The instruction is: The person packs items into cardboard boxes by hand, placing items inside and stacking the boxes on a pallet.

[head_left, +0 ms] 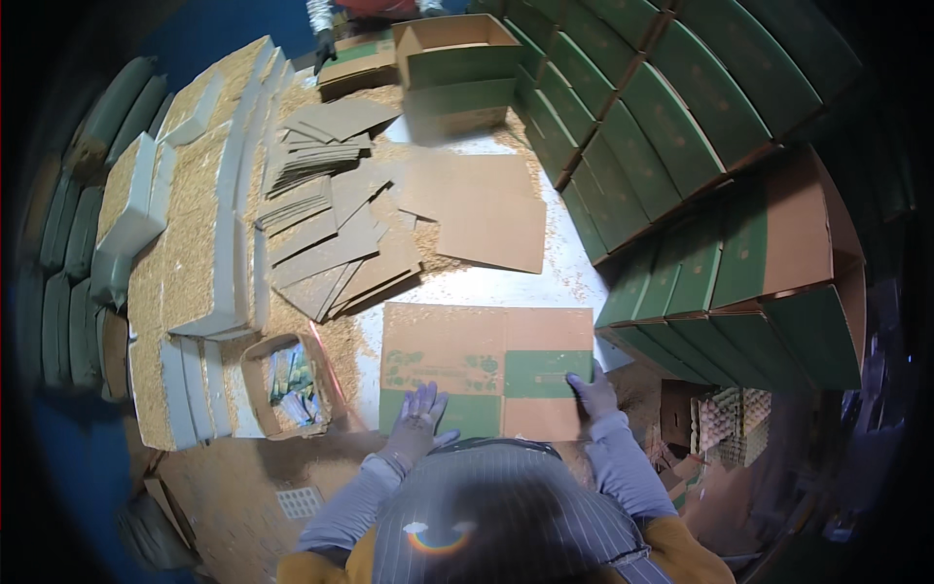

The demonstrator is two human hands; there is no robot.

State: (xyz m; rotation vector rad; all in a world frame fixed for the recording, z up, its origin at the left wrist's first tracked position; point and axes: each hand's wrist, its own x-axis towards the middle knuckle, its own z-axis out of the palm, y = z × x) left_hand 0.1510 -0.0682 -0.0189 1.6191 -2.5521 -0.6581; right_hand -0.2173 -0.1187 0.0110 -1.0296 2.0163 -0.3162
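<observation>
A flattened cardboard box (452, 336), brown with green printed panels, lies on the white worktop right in front of me. My left hand (416, 420), gloved, rests palm down on its near left part, fingers spread. At the right edge of the box is my right hand (595, 394), also gloved. Its thumb lies over the top face and its other fingers are at or past the edge, partly hidden; it appears to hold that edge. Just beyond the box are loose flat cardboard sheets (491, 209) and a messy pile of smaller cardboard pieces (336, 219).
Green-and-brown cartons (671, 107) are stacked along the right. To the left stand white blocks (219, 243) covered in wood shavings, and a small carton (251, 375) of colourful packets. At the far end a person's gloved hand (324, 49) is beside an open box (457, 73).
</observation>
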